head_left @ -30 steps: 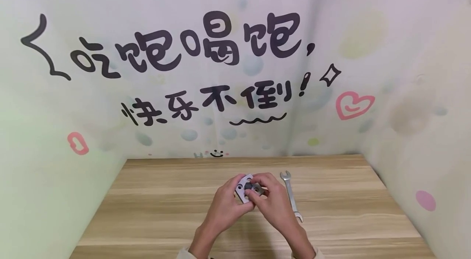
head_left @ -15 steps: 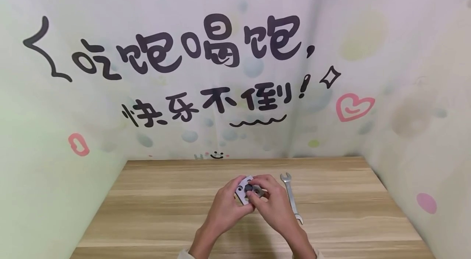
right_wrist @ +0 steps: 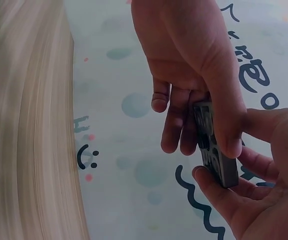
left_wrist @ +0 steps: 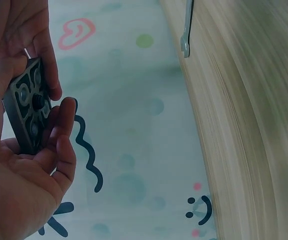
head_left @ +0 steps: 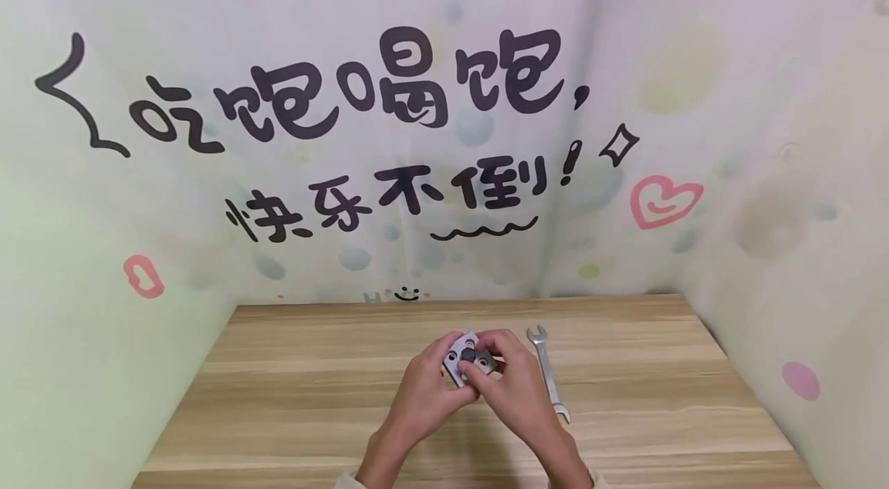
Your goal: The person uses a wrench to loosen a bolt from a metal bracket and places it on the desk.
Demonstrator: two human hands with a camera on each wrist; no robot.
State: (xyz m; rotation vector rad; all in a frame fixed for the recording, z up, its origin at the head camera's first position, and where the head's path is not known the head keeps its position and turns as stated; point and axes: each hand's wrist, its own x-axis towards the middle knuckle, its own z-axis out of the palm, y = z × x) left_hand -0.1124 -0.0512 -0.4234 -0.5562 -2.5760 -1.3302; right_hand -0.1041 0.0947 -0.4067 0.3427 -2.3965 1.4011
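Note:
In the head view a square grey metal plate [head_left: 456, 367] with round holes is held up above the table, tilted. A dark hex-headed bolt [head_left: 468, 355] sits at its middle. My left hand [head_left: 425, 389] grips the plate by its left and lower edges. From the other side, the thumb and forefinger of my right hand [head_left: 517, 389] are bent around the bolt head, the thumb touching it. The left wrist view shows a plate face with a dark round stub [left_wrist: 38, 102] at its centre. Some right fingers are hidden behind the plate.
A double open-ended wrench [head_left: 546, 373] lies on the wooden table [head_left: 299, 381], just right of my right hand. Behind the table stands a pale printed wall [head_left: 333, 273] with black lettering; side walls rise left and right.
The right forefinger has shifted off the top of the bolt head, and the thumb has slid a little along its lower side. The left hand and plate have hardly moved.

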